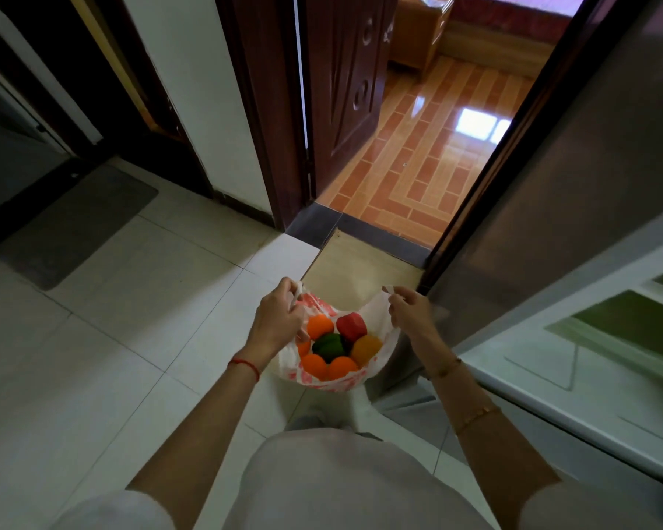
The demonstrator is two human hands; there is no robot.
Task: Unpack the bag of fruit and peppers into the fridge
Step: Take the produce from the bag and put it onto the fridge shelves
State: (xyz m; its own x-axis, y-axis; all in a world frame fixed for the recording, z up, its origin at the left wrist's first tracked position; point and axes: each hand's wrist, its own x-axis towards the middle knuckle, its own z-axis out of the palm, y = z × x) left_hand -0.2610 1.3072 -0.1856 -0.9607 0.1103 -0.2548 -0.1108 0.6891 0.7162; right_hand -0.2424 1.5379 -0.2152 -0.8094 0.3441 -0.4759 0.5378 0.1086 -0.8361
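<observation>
A white plastic bag (333, 382) with red print hangs open between my hands over the tiled floor. My left hand (278, 321) grips its left handle and my right hand (412, 313) grips its right handle, so the mouth is spread wide. Inside lie several oranges (319, 326), a green pepper (328, 346), a red pepper (352, 326) and a yellow-orange pepper (366, 349). The fridge (575, 208) stands at my right, and its door (590, 361) with white shelves is swung open toward me.
A dark doormat (77, 223) lies on the floor at the left. Straight ahead a brown wooden door (341, 89) stands open onto a room with glossy orange tiles. A tan board (360, 269) lies on the floor by the threshold.
</observation>
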